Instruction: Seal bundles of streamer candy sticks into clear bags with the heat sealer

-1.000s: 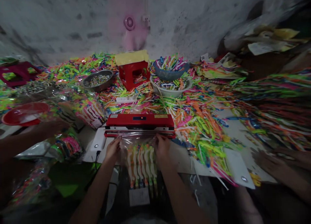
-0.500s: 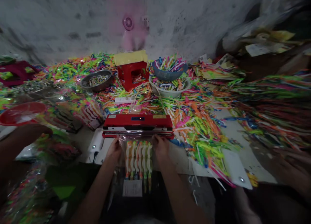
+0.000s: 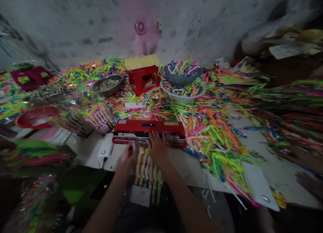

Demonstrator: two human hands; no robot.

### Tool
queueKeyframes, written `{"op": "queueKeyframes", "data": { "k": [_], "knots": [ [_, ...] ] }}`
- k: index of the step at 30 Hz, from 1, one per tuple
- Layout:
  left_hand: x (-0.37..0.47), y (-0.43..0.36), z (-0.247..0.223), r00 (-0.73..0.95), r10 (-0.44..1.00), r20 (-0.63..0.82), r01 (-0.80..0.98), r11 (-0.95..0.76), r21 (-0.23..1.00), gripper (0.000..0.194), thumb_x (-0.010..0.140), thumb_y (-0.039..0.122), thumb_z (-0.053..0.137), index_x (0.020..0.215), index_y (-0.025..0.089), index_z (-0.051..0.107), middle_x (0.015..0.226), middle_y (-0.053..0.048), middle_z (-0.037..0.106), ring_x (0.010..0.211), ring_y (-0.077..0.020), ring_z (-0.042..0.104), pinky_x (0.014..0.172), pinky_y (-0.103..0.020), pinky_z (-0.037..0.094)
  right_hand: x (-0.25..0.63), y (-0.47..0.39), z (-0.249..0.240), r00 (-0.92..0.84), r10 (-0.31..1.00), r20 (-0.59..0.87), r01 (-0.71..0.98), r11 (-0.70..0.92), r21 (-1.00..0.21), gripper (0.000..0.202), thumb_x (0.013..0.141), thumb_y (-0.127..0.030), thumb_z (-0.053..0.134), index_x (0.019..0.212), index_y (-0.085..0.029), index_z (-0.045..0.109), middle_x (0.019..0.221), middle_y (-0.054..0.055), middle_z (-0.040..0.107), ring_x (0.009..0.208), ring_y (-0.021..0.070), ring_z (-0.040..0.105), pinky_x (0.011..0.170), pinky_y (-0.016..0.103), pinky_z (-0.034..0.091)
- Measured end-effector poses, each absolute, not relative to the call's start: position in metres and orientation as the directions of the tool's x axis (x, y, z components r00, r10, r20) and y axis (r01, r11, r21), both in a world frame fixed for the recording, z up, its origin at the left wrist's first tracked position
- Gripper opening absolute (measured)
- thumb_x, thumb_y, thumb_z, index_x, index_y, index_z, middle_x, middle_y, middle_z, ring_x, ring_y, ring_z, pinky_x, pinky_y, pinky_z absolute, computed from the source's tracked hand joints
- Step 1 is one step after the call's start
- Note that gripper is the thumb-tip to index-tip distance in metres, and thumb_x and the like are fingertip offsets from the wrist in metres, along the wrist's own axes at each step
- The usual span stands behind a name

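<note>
Room: a stained grey wall (image 3: 101, 21) stands behind the work, with a blurred pink fan-like object (image 3: 140, 27) before it. The bench (image 3: 181, 169) has a pale surface, largely covered by loose multicoloured strips (image 3: 214, 125). Toward its rear are a red stool (image 3: 135, 81) under a yellow cover, a metal basin (image 3: 107, 86) of small pieces, and a blue bowl (image 3: 180, 79) resting on a white bowl (image 3: 181, 99).

A long red machine (image 3: 148, 126) lies crosswise near the front edge, its indicator lit. Directly before it is the clear bag (image 3: 147, 169), packed with side-by-side strips. The bag's long axis runs from the machine toward the wearer, roughly square to the machine; its upper end meets the machine's front, and its labelled end points at the wearer, beyond the bench edge.

The left hand (image 3: 128, 155) has its grip pinched on the bag's upper left corner. The right hand (image 3: 158, 150) is unclenched, fingers extended onto the machine's front, above the bag's upper right part. The bag thus lies between and below both hands. Its white label (image 3: 140, 195) is too small to read.
</note>
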State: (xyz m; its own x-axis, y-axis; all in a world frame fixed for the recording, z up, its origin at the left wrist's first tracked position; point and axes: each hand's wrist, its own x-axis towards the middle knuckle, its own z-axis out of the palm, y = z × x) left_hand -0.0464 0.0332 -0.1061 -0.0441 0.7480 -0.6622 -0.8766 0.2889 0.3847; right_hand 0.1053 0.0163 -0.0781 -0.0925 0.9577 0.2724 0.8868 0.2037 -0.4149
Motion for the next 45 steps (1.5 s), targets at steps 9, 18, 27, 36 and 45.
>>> {"op": "queueKeyframes", "data": {
  "k": [9,18,27,36,45],
  "knots": [
    [-0.106,0.035,-0.092,-0.566,0.818,0.101,0.025,-0.105,0.994,0.013,0.076,0.022,0.066,0.086,0.020,0.057,0.090,-0.003,0.066,0.088,-0.0174,0.065,0.086,-0.033,0.051,0.104,0.008,-0.081,-0.116,0.980,0.160,0.907,0.171,-0.386,0.048,0.097,-0.025,0.037,0.142,-0.010,0.045,0.150,0.012,0.040,0.140,0.0252,0.034,0.117,0.047,0.013],
    [-0.101,0.124,-0.040,0.068,0.996,-0.049,0.958,-0.052,0.282,0.013,0.068,0.030,0.070,0.064,0.018,0.065,0.083,-0.013,0.071,0.096,-0.0345,0.063,0.085,-0.044,0.043,0.104,0.008,-0.080,-0.114,0.985,0.131,0.893,0.159,-0.420,0.050,0.094,-0.022,0.041,0.143,-0.012,0.044,0.152,0.009,0.037,0.142,0.0237,0.031,0.118,0.046,0.013],
    [-0.097,0.124,-0.049,0.342,0.937,-0.067,0.444,-0.098,0.891,0.031,0.074,0.050,0.058,0.081,0.021,0.052,0.069,0.001,0.065,0.065,-0.0166,0.061,0.066,-0.029,0.049,0.105,0.007,-0.076,-0.135,0.983,0.121,0.879,0.175,-0.443,0.051,0.095,-0.022,0.038,0.143,-0.010,0.043,0.152,0.010,0.036,0.142,0.0238,0.031,0.118,0.043,0.015],
    [-0.067,0.145,-0.035,0.606,0.793,-0.061,0.604,-0.409,0.684,0.013,0.073,0.029,0.061,0.074,0.022,0.073,0.075,-0.002,0.073,0.071,-0.0186,0.063,0.071,-0.026,0.046,0.105,0.010,-0.079,-0.137,0.981,0.134,0.891,0.181,-0.416,0.052,0.093,-0.021,0.039,0.144,-0.011,0.043,0.152,0.011,0.036,0.141,0.0238,0.033,0.116,0.043,0.022],
    [-0.064,0.131,-0.061,0.268,0.950,0.160,0.732,-0.308,0.608,0.022,0.079,0.017,0.048,0.081,0.015,0.070,0.081,-0.007,0.073,0.076,-0.0198,0.065,0.070,-0.028,0.047,0.106,0.009,-0.075,-0.154,0.986,0.065,0.905,0.167,-0.392,0.051,0.099,-0.034,0.036,0.142,-0.008,0.044,0.150,0.014,0.039,0.140,0.0258,0.035,0.115,0.042,0.025]
  ]
}}
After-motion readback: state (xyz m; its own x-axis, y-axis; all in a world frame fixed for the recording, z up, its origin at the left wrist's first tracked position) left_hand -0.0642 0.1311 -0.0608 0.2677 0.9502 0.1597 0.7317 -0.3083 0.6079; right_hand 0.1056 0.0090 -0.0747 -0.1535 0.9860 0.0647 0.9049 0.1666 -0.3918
